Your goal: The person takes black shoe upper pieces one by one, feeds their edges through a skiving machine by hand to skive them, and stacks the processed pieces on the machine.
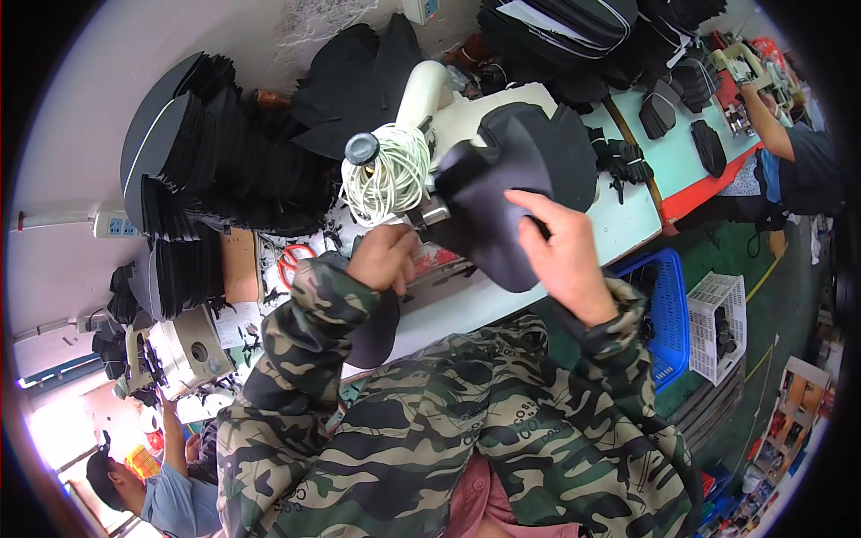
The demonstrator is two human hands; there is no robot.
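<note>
Black curved panel lies in front of me, at the white sewing machine, its lower edge reaching over the near edge of the white bench. My right hand is over its right side, palm down, index finger stretched out and thumb standing apart from it; the fingers look spread flat rather than pinched, though whether they press on the panel I cannot tell for sure. My left hand is by the panel's left edge, just below the silver metal part of the machine, with its fingers curled in; what they hold, if anything, I cannot make out. Below that hand another dark piece hangs over the bench edge.

Judging by this, I am at the step of setting the panel's edge to the machine. The next move seems to call for a light, flat right hand to steer the curve, while my left guides close to the metal without straying under it. The bundle of white cord beside the machine blocks part of my view, so the edge itself needs watching.
</note>
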